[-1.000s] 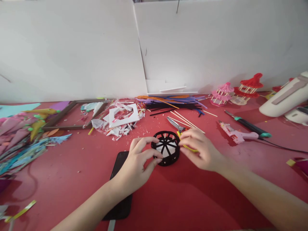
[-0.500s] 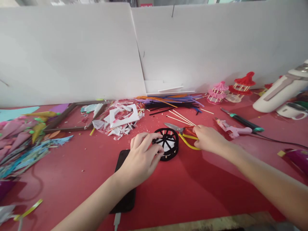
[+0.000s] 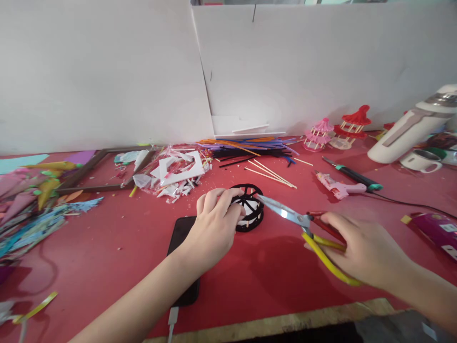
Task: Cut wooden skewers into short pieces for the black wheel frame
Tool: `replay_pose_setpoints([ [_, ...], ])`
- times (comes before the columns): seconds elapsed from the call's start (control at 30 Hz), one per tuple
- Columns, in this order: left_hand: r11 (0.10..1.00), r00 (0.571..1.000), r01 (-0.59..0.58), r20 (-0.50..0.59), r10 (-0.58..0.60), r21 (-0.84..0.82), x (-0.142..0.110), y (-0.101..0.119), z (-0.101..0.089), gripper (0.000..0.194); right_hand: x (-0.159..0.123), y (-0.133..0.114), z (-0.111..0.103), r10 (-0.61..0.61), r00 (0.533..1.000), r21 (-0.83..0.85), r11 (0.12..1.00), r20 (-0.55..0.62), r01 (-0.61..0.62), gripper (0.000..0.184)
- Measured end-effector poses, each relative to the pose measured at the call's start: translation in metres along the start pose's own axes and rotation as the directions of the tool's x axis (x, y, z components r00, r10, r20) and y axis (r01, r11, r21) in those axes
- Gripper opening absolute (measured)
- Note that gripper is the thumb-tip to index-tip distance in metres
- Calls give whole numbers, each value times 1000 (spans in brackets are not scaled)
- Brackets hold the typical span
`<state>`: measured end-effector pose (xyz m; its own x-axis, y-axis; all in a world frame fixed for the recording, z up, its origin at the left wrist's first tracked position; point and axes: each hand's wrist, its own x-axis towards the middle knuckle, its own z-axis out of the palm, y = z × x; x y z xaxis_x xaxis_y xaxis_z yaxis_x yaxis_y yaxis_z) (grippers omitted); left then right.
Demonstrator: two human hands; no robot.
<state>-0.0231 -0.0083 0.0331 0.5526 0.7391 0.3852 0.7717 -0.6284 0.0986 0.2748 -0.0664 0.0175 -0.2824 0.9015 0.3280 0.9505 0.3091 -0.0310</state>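
Observation:
My left hand (image 3: 219, 219) grips the near-left edge of a round black frame (image 3: 254, 219) with spokes across its top, short wooden sticks as posts and a white disc inside. The frame is slightly tilted, and my fingers hide its left side. In my right hand (image 3: 360, 245) is a pair of scissors (image 3: 303, 221) with red and yellow handles. Their blades point left, with the tips close to the frame's right rim; whether they touch it I cannot tell.
A black phone (image 3: 183, 286) with a white cable lies under my left forearm. Behind are thin wooden sticks (image 3: 273, 172), a pile of pipe cleaners (image 3: 246, 148) and white scraps (image 3: 180, 174). To the right lie a pink glue gun (image 3: 337, 186), a white bottle (image 3: 407, 131) and a mug (image 3: 421, 161).
My right hand left the frame, took the scissors from the table behind it and brought them to its right side. My left hand stays on the frame, which now tilts a little.

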Motion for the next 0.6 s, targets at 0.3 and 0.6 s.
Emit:
replay_pose_setpoints([
  [0.3,996,995,79,65,-81,38,5,11,-9,16,-19,-16,-1,-125,989,-172,979,-75,111,40],
  [0.6,992,994,83,68,-89,91,-2,19,-11,14,-12,-17,-2,-223,962,-238,954,-157,182,48],
])
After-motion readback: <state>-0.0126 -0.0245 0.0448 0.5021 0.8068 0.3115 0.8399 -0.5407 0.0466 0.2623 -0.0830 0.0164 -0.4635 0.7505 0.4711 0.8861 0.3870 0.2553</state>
